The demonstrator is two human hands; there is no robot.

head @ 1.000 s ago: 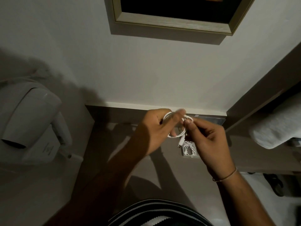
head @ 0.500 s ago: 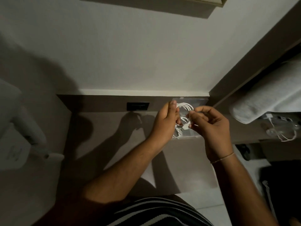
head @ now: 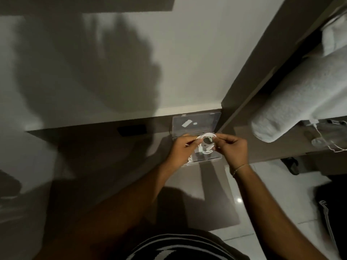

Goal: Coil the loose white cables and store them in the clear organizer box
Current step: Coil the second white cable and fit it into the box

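Observation:
A coiled white cable hangs between my two hands, just above the clear organizer box. My left hand pinches the coil's left side and my right hand pinches its right side. The box stands on the brown desk with its clear lid propped open against the wall. More white cable lies inside the box, partly hidden by my left hand. A cable end with a connector dangles below the coil.
A black wall socket sits left of the box. A rolled white towel lies on the shelf at right, with a thin white cable below it. A dark shoe is on the tiled floor.
The view has tilted down and to the right. Both hands have carried the coiled cable from in front of me down to just above the open box.

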